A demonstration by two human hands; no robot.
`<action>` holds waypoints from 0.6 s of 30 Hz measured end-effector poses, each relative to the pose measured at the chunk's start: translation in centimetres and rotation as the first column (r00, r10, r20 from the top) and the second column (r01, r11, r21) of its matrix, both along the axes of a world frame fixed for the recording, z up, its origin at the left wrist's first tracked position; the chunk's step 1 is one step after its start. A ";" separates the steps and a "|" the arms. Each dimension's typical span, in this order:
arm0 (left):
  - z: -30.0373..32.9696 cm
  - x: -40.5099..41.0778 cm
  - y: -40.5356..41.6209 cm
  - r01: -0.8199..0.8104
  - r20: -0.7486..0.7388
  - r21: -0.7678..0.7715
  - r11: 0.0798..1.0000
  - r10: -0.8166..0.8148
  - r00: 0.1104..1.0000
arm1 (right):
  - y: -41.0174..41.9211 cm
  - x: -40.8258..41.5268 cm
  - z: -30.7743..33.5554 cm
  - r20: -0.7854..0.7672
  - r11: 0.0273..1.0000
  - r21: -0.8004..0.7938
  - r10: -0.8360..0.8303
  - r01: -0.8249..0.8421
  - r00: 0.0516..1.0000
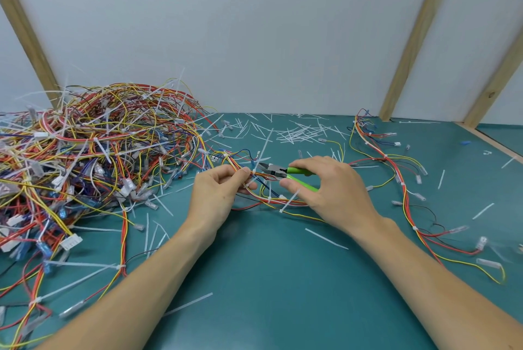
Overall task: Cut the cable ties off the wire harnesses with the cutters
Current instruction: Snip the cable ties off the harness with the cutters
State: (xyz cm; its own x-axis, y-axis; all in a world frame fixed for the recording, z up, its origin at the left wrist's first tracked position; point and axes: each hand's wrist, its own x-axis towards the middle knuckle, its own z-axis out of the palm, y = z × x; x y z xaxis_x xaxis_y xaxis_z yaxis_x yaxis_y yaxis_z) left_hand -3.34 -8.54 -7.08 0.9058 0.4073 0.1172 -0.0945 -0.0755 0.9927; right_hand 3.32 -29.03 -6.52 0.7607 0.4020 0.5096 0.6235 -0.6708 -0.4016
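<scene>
Two bare forearms reach in from the bottom edge over a teal green work mat (254,279). On that mat, the left hand (218,194) pinches a thin harness of red, yellow and orange wires (271,201) between thumb and curled fingers, lifting it slightly. The right hand (331,188) grips the bright green handles of small steel cutters (278,171); most of the handles are hidden inside the palm. The cutter tip sits right at a small white cable tie (254,171) beside the left fingertips, but whether the blades are closed on it is too small to tell. A second white cable tie (288,202) on the same harness lies below the right thumb. To the left, a large tangled heap of multicoloured wire harnesses (93,151) runs off the frame edge. Cut white tie pieces (300,132) litter the far mat. Another loose harness (402,185) trails along the right side.
</scene>
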 end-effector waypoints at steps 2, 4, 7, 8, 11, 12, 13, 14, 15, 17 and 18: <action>0.0 0.0 0.0 -0.004 0.000 0.006 1.000 0.004 1.000 | -0.1 0.0 0.0 -0.005 1.000 -0.010 0.000 0.000 1.000; -0.1 0.0 0.0 -0.009 0.001 0.004 1.000 0.009 1.000 | 0.0 0.0 0.0 -0.008 1.000 -0.021 -0.003 0.003 1.000; -0.2 0.1 0.0 -0.010 0.007 -0.003 1.000 0.010 1.000 | 0.0 0.0 0.0 -0.001 1.000 -0.022 -0.011 0.011 1.000; -0.2 0.1 0.0 -0.012 0.009 -0.005 1.000 0.012 1.000 | 0.0 0.0 0.0 0.001 1.000 -0.020 -0.013 0.013 1.000; -0.3 0.1 0.1 -0.018 0.014 -0.017 1.000 0.018 1.000 | 0.0 0.0 0.0 -0.002 1.000 -0.016 -0.012 0.012 1.000; -0.3 0.1 0.1 -0.019 0.016 -0.022 1.000 0.020 1.000 | 0.1 0.0 0.0 -0.004 1.000 -0.015 -0.013 0.013 1.000; -0.3 0.1 0.1 -0.021 0.018 -0.026 0.999 0.021 1.000 | 0.1 0.0 0.0 -0.003 1.000 -0.015 -0.015 0.015 1.000; -0.3 0.1 0.1 -0.022 0.021 -0.031 0.999 0.022 1.000 | 0.0 0.0 0.0 -0.001 1.000 -0.016 -0.017 0.017 1.000; -0.3 0.1 0.1 -0.022 0.025 -0.032 0.999 0.023 0.999 | 0.0 0.0 0.0 -0.001 1.000 -0.017 -0.018 0.018 1.000; -0.3 0.1 0.1 -0.017 0.033 -0.009 1.000 0.018 0.999 | 0.0 0.0 0.0 -0.010 1.000 -0.009 -0.011 0.010 1.000; -0.3 0.1 0.0 -0.015 0.035 0.005 1.000 0.015 0.999 | 0.0 0.0 0.0 -0.013 1.000 -0.003 -0.005 0.005 1.000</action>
